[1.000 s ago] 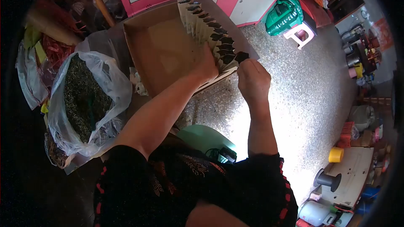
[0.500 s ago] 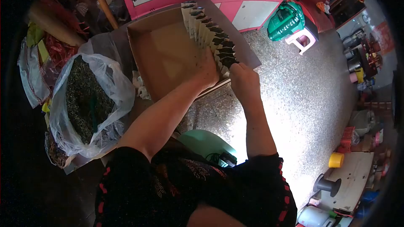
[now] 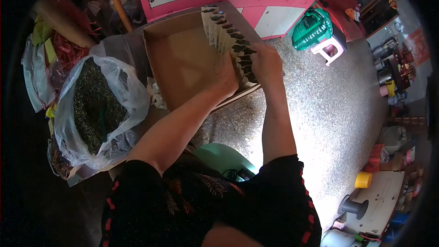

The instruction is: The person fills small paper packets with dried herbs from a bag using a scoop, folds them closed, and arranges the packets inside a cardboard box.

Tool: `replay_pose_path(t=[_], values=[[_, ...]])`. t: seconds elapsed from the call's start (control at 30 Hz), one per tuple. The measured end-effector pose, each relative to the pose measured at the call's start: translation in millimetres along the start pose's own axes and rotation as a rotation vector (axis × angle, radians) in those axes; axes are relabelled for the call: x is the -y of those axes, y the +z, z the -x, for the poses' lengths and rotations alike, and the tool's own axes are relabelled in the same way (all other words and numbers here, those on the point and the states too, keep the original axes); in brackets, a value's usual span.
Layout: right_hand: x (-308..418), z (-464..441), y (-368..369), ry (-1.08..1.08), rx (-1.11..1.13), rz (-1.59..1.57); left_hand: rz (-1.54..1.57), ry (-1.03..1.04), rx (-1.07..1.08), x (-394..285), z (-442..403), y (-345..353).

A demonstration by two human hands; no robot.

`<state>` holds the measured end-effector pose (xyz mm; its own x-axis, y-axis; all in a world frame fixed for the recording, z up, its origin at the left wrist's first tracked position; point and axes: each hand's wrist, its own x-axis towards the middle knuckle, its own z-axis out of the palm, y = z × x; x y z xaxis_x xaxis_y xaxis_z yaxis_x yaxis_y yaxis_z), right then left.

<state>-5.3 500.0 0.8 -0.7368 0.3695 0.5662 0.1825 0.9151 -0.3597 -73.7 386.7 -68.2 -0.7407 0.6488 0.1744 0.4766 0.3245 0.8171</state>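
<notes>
A shallow cardboard box (image 3: 176,64) holds a row of pale paper packets (image 3: 214,32) along its right side, dark leafy-looking stuff showing at their tops. My left hand (image 3: 227,77) is inside the box, closed against the left face of the packets near the front end of the row; its fingertips are partly hidden. Over the right side of the row, my right hand (image 3: 269,64) is closed with its fingers at the dark top of a packet. Left of the box, an open clear plastic bag (image 3: 130,87) contains dry, chopped plant matter (image 3: 93,105) with a green object in it.
Behind the box stands a pink-and-white cabinet (image 3: 274,23). A green sack (image 3: 312,29) rests by a white stool (image 3: 328,50) on the speckled floor (image 3: 315,110). A green seat (image 3: 219,155) is close to my body. Red netting (image 3: 68,52) lies at the left.
My right hand has moved away from me along the row, from the front packets to ones further back. The left hand stays at the packets. The view has shifted slightly.
</notes>
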Motion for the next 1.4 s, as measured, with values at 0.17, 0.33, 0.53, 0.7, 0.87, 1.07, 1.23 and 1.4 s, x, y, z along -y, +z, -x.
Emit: replay_pose_path(t=[0.17,0.33,0.53,0.7,0.87,1.07,1.23,1.4], values=[[-3.1,3.5,10.6,-0.018,0.096,0.089,0.093,0.074,-0.102,-0.5,-5.2,-3.7],[-1.4,12.7,11.7,0.049,0.13,-0.031,0.022,0.086,-0.049,14.7,-14.6,10.4],[2.9,14.8,12.0,0.035,0.112,-0.03,0.441,0.178,0.034,50.9,-38.6,33.6],[-1.0,14.6,15.6,0.05,0.13,-0.06,0.234,0.281,0.008,39.5,-37.8,21.1],[-5.9,5.4,10.1,0.072,0.133,-0.12,0.345,0.315,0.038,37.0,-34.2,17.1],[-28.9,-28.4,25.3,0.322,0.06,-0.271,0.354,0.21,0.08,24.0,-23.5,10.1],[-36.1,-39.1,38.1,0.268,0.15,-0.337,0.288,0.27,0.044,22.4,-26.1,9.8],[-39.6,-41.5,40.0,0.234,0.207,-0.314,0.234,0.2,0.077,6.9,-15.9,-1.5]])
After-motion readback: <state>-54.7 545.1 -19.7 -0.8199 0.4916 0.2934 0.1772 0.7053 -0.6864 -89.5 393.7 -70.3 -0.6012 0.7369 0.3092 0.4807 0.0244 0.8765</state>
